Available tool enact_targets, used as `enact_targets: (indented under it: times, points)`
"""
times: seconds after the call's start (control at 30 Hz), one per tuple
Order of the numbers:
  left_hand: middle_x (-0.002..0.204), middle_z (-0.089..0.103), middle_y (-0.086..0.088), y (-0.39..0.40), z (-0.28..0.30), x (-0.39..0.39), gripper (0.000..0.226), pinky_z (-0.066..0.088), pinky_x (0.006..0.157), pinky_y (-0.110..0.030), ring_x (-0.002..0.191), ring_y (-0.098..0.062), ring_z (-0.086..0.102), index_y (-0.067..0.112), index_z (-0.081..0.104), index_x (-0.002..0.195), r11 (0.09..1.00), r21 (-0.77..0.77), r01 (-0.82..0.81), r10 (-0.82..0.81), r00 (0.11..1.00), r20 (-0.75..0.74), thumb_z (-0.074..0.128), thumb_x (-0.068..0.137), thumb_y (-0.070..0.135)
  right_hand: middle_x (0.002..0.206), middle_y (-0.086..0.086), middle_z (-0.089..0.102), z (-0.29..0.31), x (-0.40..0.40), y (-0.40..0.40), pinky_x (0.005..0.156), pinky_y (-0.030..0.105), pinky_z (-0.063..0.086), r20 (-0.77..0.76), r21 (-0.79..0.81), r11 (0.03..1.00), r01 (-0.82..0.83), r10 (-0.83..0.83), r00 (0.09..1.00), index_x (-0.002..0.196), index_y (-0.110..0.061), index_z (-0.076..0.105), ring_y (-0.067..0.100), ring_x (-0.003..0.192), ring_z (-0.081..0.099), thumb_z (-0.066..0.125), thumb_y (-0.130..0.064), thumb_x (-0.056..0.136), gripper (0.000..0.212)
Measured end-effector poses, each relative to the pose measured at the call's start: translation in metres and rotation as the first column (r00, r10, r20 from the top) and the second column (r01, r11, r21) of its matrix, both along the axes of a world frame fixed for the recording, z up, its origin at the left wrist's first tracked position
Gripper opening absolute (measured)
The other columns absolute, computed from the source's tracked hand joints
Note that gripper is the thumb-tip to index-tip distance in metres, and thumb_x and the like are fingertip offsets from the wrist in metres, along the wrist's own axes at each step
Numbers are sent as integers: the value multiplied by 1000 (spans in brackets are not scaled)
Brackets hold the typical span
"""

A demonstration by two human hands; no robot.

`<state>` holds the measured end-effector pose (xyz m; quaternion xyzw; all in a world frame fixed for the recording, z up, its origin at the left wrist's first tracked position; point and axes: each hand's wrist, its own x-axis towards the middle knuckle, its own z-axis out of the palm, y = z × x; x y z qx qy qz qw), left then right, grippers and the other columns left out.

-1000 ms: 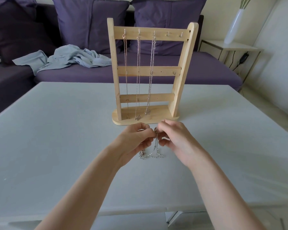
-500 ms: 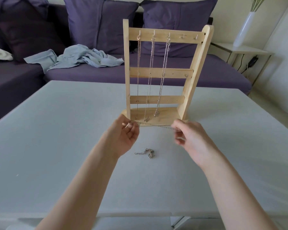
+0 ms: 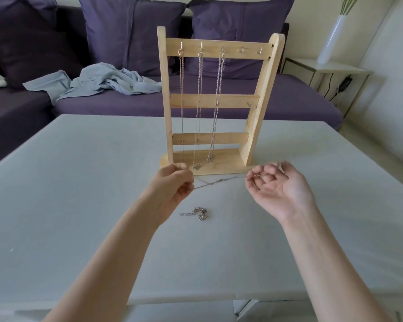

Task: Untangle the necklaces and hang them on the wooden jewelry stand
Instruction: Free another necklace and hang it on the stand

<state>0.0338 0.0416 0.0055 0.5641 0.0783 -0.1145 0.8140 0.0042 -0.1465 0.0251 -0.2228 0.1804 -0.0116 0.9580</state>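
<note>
The wooden jewelry stand (image 3: 254, 126) is upright on the table, with three silver necklaces (image 3: 199, 108) hanging from the left three hooks of its top bar. Two hooks (image 3: 242, 49) at the right of that bar are bare. In front of the stand's base, a thin silver necklace (image 3: 219, 181) is stretched between my hands. My left hand (image 3: 172, 189) pinches one end. My right hand (image 3: 279, 189) is palm up, fingers curled, with the chain's other end caught in them. A small bunched necklace (image 3: 199, 213) lies on the table below the stretched chain.
The grey table (image 3: 79, 182) reaches to a purple sofa (image 3: 289, 101) behind it, where a crumpled light blue cloth (image 3: 107, 82) lies. A white vase (image 3: 330, 40) is on a side table at the far right.
My hands have drawn apart, pulling one chain free and taut. The rest of the tangle stays as a small pile on the table. My right hand has turned palm up.
</note>
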Motion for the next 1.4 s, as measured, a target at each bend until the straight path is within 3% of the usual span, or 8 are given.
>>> enact_targets:
  times: [0.13, 0.4, 0.53, 0.8, 0.93, 1.17, 1.27, 1.4]
  points:
    - [70, 48, 2, -15, -8, -5, 24, 43, 65, -28, 58, -13, 46, 19, 53, 78, 788, 603, -121, -58, 962, 268, 55, 84, -4, 60, 2, 52, -2, 1, 3, 36, 18, 27, 46, -132, 990, -54, 61, 997, 79, -7, 58, 9, 36, 33, 29, -27, 100, 42]
    - [59, 56, 10, -17, 3, -11, 22, 38, 51, -14, 51, -2, 46, 22, 61, 72, 700, 715, -13, -370, 849, 378, 57, 85, 5, 74, 5, 53, 1, 2, 0, 33, 16, 16, 51, -326, 945, 13, 4, 999, 93, -9, 54, 6, 33, 22, 41, -23, 96, 20]
    - [90, 61, 7, -15, 0, -17, 25, 47, 65, -18, 80, 0, 61, 27, 60, 73, 541, 836, -88, -484, 781, 395, 55, 83, 5, 69, 2, 54, 7, 1, -2, 33, 17, 14, 91, -496, 868, -39, 96, 991, 93, -9, 60, 5, 32, 20, 38, -26, 98, 28]
    - [93, 64, 17, -26, 2, -21, 28, 41, 80, -6, 92, 4, 58, 35, 59, 94, 749, 627, 214, -495, 811, 313, 55, 92, 7, 60, 0, 53, 8, -9, 23, 40, 22, 8, 0, -757, 505, -414, 635, 773, 89, -14, 68, 3, 32, 17, 41, -32, 96, 34]
    - [63, 59, 1, -31, 1, -23, 17, 50, 67, -18, 57, -10, 56, 15, 64, 85, 860, 406, 310, -432, 866, 254, 52, 96, 13, 55, -3, 49, 13, -7, 23, 40, 25, 9, 174, -631, 648, -427, 655, 735, 88, -15, 69, 1, 31, 19, 42, -36, 89, 34]
    - [48, 26, 7, -8, 4, -6, 23, 41, 43, -16, 35, -5, 24, 11, 52, 73, 984, -175, 42, -57, 995, -82, 49, 95, 17, 57, -5, 45, 18, -4, -2, 36, 17, 16, 248, -409, 906, -107, 222, 943, 86, -14, 61, 4, 38, 23, 37, -29, 100, 32]
    - [50, 31, 6, -2, 7, -6, 23, 44, 45, -16, 38, -5, 31, 12, 55, 74, 926, -378, 4, -51, 992, -114, 49, 95, 19, 58, -1, 49, 12, -2, -5, 36, 18, 17, 88, -660, 742, -120, 236, 968, 82, -9, 62, 6, 37, 27, 41, -23, 99, 31]
    - [60, 49, 2, -4, 12, -7, 19, 51, 52, -19, 49, -8, 52, 14, 66, 81, 974, -207, 93, -105, 993, -45, 52, 94, 17, 61, 2, 59, -5, -3, 2, 39, 19, 32, -240, -957, 103, -273, 255, 937, 82, -9, 65, 13, 42, 41, 50, -13, 93, 19]
